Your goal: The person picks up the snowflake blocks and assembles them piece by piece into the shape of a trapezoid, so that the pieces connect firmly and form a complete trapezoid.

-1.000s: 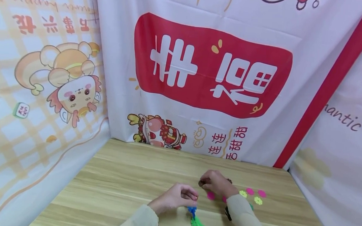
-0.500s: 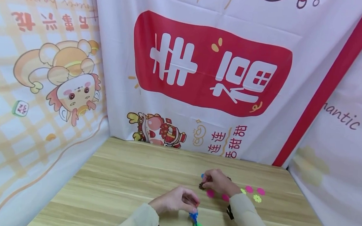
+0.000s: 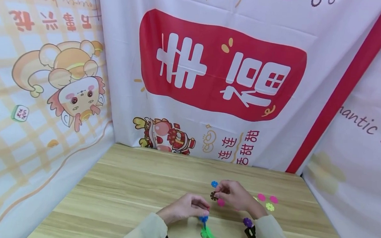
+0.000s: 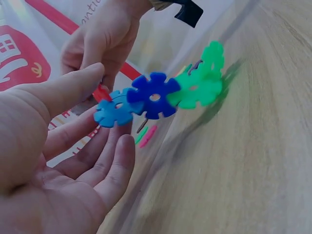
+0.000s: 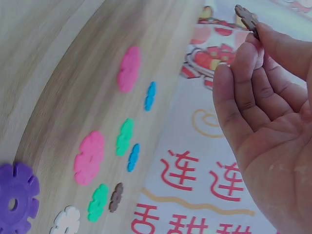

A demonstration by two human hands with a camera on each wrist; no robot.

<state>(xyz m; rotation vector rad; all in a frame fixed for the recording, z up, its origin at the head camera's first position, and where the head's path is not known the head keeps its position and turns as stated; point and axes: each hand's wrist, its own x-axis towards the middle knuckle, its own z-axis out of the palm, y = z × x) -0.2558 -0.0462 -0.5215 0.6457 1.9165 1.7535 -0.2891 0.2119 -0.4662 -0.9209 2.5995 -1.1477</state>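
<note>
My left hand (image 3: 186, 207) pinches a chain of interlocking plastic snowflake discs between thumb and fingers. In the left wrist view, a red disc (image 4: 101, 93) sits at the fingertips, seen edge-on. A light blue disc (image 4: 108, 117), a dark blue disc (image 4: 144, 90) and green discs (image 4: 197, 100) follow, the far green one standing at an angle. My right hand (image 3: 237, 196) holds a brown snowflake disc (image 5: 247, 18) between thumb and forefinger, with the other fingers loosely bent. Both hands are above the table, the right one farther back.
Loose discs lie on the wooden table (image 3: 127, 187) around my right hand: a blue disc (image 3: 214, 184), a purple disc (image 3: 247, 221), pink discs (image 5: 129, 70), green discs (image 5: 124, 137), a white-looking disc (image 5: 66, 222) and another brown disc (image 5: 116, 197). A printed cloth (image 3: 124, 94) stands behind.
My right hand has drawn slightly right with the brown disc, and the blue and purple discs have come into sight. The left hand keeps its grip on the chain, shifting only a little.
</note>
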